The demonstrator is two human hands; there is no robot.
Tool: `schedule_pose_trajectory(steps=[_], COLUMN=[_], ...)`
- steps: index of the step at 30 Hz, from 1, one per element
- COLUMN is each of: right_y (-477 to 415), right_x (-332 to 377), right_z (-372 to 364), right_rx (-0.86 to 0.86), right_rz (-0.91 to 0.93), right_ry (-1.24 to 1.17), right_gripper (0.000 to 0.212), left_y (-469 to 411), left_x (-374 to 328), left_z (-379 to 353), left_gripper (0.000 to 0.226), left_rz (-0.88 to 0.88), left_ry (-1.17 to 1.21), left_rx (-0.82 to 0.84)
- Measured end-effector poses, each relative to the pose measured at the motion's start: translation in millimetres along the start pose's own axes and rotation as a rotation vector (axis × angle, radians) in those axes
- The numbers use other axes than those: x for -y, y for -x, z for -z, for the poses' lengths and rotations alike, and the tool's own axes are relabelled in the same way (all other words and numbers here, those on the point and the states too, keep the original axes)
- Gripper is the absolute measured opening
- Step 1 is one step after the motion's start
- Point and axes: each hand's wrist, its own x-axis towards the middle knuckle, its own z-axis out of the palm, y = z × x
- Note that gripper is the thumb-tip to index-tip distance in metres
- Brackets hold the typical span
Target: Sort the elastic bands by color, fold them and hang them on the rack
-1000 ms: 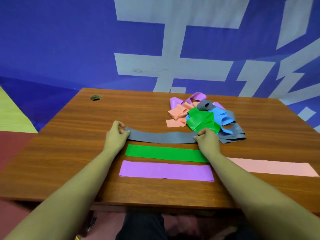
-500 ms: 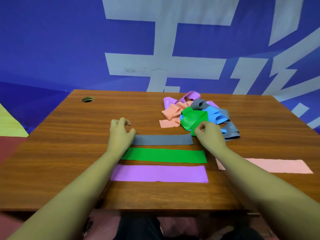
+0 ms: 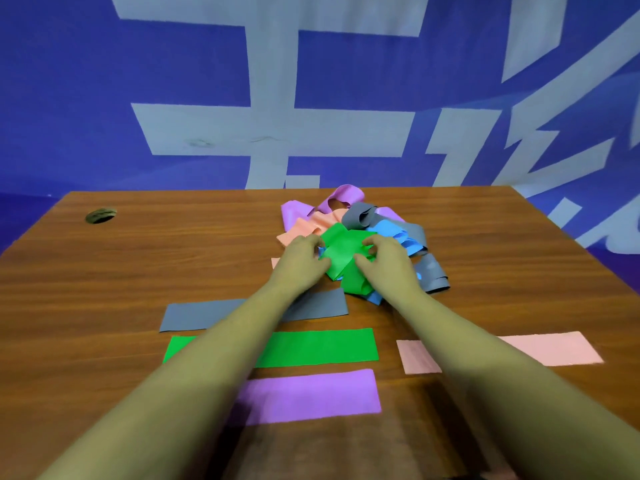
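I see the crumpled green band (image 3: 337, 251) on top of the heap (image 3: 398, 237) of loose bands, on the far right-centre part of the bench (image 3: 156, 258). My left grip (image 3: 301, 263) is curled onto the band's left edge and pinches it. My right grip (image 3: 388, 265) is clenched over its right side, fingers tucked into the folds. Both grips are on that one band, close together with the green showing between them.

Around it the heap holds a purple loop (image 3: 343, 197) at the back, a salmon band (image 3: 311, 225) on the left, a curled grey band (image 3: 360, 216) and a blue band (image 3: 391, 230) on the right. More grey trails out toward me at the heap's right edge.

Nearer me, flat strips lie in rows: a grey strip (image 3: 194, 315) just beside the heap, then a green strip (image 3: 322, 348), then a purple strip (image 3: 311, 394) closest to me. My left forearm crosses all three. A pink strip (image 3: 554, 348) lies apart on the right, with my right forearm across it.

A round hole (image 3: 100, 215) sits at the bench's far left corner. Behind the bench stands a blue wall (image 3: 104, 98) with large pale lettering.
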Motion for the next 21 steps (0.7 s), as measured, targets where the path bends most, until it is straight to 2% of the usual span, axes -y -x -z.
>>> schedule_pose_trajectory(steps=[2,5,7,11,17,21], right_y=[-6,-10,-11,-10,-8,-3], right_x=[-6,-15,-19,-21,7,37], right_z=[-5,-12,-18,-19,13,50], right_rx=[-0.001,0.003,-0.002,-0.028,-0.138,-0.213], right_rz=[-0.008,-0.013,0.007,0.023,0.076,0.155], right_ry=[0.0,0.003,0.019,-0.007,-0.163,-0.244], right_gripper=[0.038,0.035,0.032,0.021,0.011,0.003], left_y=[-7,-13,-14,-12,-7,-4], left_x=[3,8,10,11,-18,-47], left_z=[-9,-16,-19,-17,26,62], left_gripper=[0.042,0.03,0.022,0.02,0.007,0.01], left_rz=[0.025,0.045,-0.005,-0.051,-0.177,-0.242], left_ry=[-0.02,0.038,0.069,0.127,0.118,0.191], left_rx=[0.013,-0.029,-0.042,-0.084,-0.177,-0.255])
